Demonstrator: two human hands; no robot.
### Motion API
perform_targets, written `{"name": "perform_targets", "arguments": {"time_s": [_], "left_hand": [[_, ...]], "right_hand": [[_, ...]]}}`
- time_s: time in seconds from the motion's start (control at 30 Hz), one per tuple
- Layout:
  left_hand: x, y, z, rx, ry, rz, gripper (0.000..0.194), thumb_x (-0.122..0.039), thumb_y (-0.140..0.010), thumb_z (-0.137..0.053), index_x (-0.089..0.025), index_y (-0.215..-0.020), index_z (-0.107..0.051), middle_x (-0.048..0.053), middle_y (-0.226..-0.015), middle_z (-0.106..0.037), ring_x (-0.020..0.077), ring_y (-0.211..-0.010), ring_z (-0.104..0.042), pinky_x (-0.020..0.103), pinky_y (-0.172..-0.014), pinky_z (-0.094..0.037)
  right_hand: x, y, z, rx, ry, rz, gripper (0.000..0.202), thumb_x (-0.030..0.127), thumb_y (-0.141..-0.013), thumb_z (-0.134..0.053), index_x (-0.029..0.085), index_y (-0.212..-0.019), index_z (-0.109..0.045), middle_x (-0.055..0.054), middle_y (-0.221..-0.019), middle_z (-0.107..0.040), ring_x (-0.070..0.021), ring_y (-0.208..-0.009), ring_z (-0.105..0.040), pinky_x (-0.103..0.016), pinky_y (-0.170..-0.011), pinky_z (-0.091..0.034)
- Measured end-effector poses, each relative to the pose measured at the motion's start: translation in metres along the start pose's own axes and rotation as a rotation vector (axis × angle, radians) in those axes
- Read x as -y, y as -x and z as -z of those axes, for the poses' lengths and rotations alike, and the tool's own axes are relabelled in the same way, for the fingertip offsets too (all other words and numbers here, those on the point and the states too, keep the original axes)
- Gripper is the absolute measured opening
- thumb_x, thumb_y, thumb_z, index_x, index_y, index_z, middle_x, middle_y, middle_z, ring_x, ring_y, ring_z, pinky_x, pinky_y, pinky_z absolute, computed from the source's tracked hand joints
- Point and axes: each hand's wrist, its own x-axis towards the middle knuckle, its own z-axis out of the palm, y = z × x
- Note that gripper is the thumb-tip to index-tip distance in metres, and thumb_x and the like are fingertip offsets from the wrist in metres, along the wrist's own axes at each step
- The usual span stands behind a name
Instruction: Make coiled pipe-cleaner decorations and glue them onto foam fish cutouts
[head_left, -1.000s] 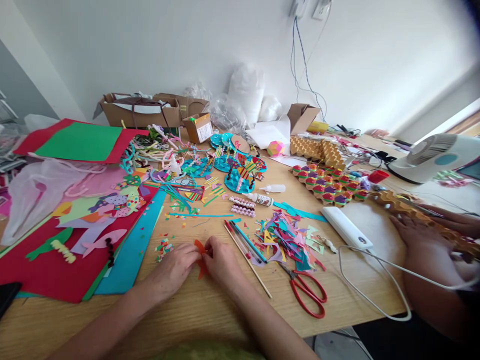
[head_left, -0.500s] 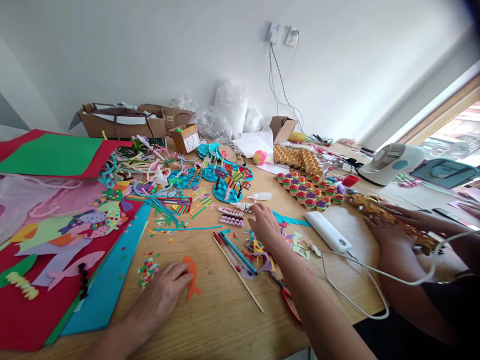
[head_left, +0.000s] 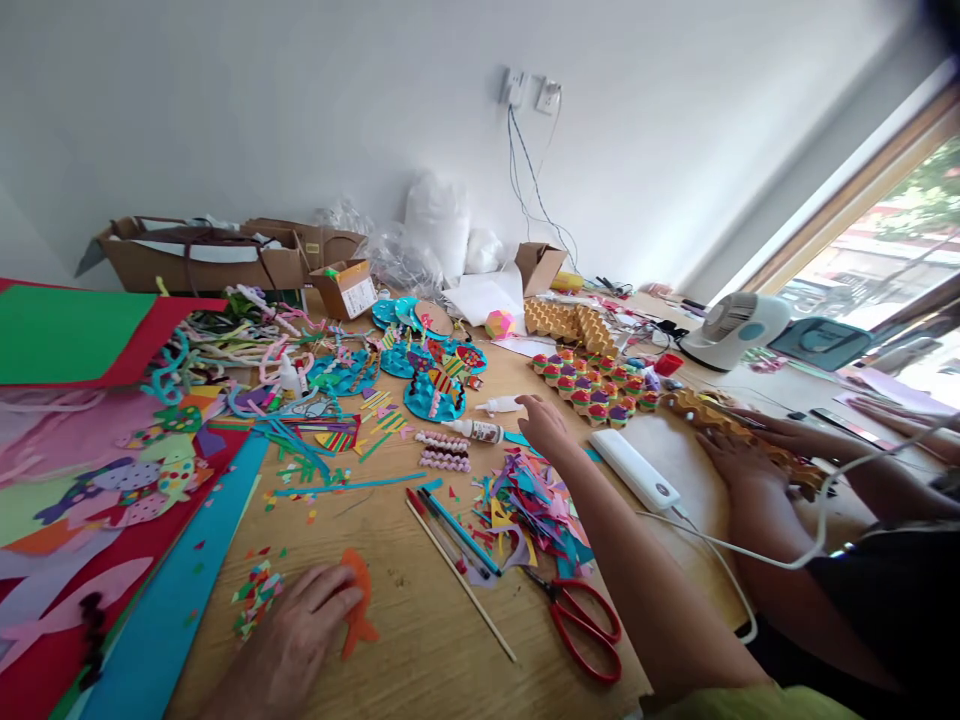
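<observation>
My left hand (head_left: 304,625) rests low on the wooden table, its curled fingers holding the left edge of an orange paper fish (head_left: 360,605). Small coloured paper bits (head_left: 259,592) lie beside that hand. Stretched forward, my right hand (head_left: 544,428) has its fingers reaching out at the end of a white squeeze bottle (head_left: 499,405), and I cannot make out a grip on it. A labelled glue bottle (head_left: 480,431) lies just left of this hand. Under the right forearm is a heap of paper scraps (head_left: 534,510).
Red-handled scissors (head_left: 585,628), pens (head_left: 461,530) and a wooden stick (head_left: 480,620) lie between my arms. A white power bank (head_left: 634,470) with a cable is at right. Another person's hands (head_left: 739,455) hold an egg carton strip (head_left: 694,405). Blue decorated plates (head_left: 435,400) stand further back.
My right hand has moved from beside the labelled glue bottle to the end of the white squeeze bottle. The view has shifted right, showing the whole scissors. My left hand stays on the fish.
</observation>
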Motion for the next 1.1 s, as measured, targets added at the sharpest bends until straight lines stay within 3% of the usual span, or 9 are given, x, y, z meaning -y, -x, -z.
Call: {"name": "perform_targets", "arguments": {"time_s": [0.23,0.43,0.6,0.7,0.87,1.1], "left_hand": [[0.005,-0.009,0.008,-0.126,-0.113,-0.186,0.033,-0.01,-0.074,-0.039,-0.025,-0.093,-0.061,-0.004,-0.089,-0.071,0.0113,-0.078,-0.064,0.016,-0.069,-0.051],[0.014,-0.009,0.004,-0.121,-0.16,-0.258,0.03,-0.013,-0.077,-0.039,-0.025,-0.092,-0.061,-0.003,-0.089,-0.071,0.011,-0.079,-0.064,0.014,-0.068,-0.05],[0.015,-0.007,0.003,-0.123,-0.197,-0.29,0.031,-0.012,-0.078,-0.037,-0.024,-0.092,-0.061,-0.003,-0.088,-0.071,0.0115,-0.079,-0.064,0.015,-0.068,-0.05],[0.012,-0.007,0.005,-0.135,-0.183,-0.268,0.033,-0.011,-0.078,-0.035,-0.024,-0.093,-0.061,-0.003,-0.089,-0.071,0.0116,-0.08,-0.064,0.016,-0.068,-0.05],[0.01,-0.003,0.001,-0.139,-0.117,-0.212,0.033,-0.011,-0.076,-0.038,-0.024,-0.094,-0.062,-0.002,-0.091,-0.07,0.0121,-0.081,-0.064,0.016,-0.071,-0.051],[0.017,0.007,-0.009,-0.107,-0.078,-0.192,0.033,-0.013,-0.076,-0.043,-0.025,-0.101,-0.062,-0.002,-0.099,-0.069,0.0129,-0.088,-0.063,0.018,-0.073,-0.05]], "right_hand": [[-0.013,-0.036,-0.008,0.041,0.059,0.049,0.045,0.002,-0.078,-0.046,0.017,-0.121,-0.049,-0.011,-0.122,-0.05,-0.0223,-0.111,-0.046,-0.029,-0.09,-0.035],[-0.009,-0.055,-0.026,0.088,0.089,0.085,0.03,0.03,-0.087,-0.05,0.017,-0.114,-0.051,-0.008,-0.119,-0.05,-0.0211,-0.103,-0.052,-0.043,-0.086,-0.044],[-0.012,-0.053,-0.025,0.077,0.07,-0.015,0.028,0.03,-0.087,-0.05,0.015,-0.111,-0.052,-0.007,-0.112,-0.054,-0.019,-0.095,-0.055,-0.04,-0.081,-0.047],[-0.022,-0.046,-0.008,0.038,0.018,-0.092,0.028,0.029,-0.084,-0.053,0.014,-0.107,-0.053,-0.009,-0.109,-0.056,-0.0193,-0.094,-0.055,-0.036,-0.079,-0.046],[-0.035,-0.025,0.04,-0.032,-0.106,-0.112,0.031,0.028,-0.075,-0.059,0.014,-0.102,-0.054,-0.009,-0.098,-0.061,-0.0196,-0.085,-0.057,-0.025,-0.064,-0.04],[-0.02,0.018,0.102,-0.122,-0.224,-0.005,0.03,0.029,-0.071,-0.058,0.019,-0.099,-0.054,-0.003,-0.09,-0.062,-0.0163,-0.076,-0.056,-0.023,-0.059,-0.038]]}}
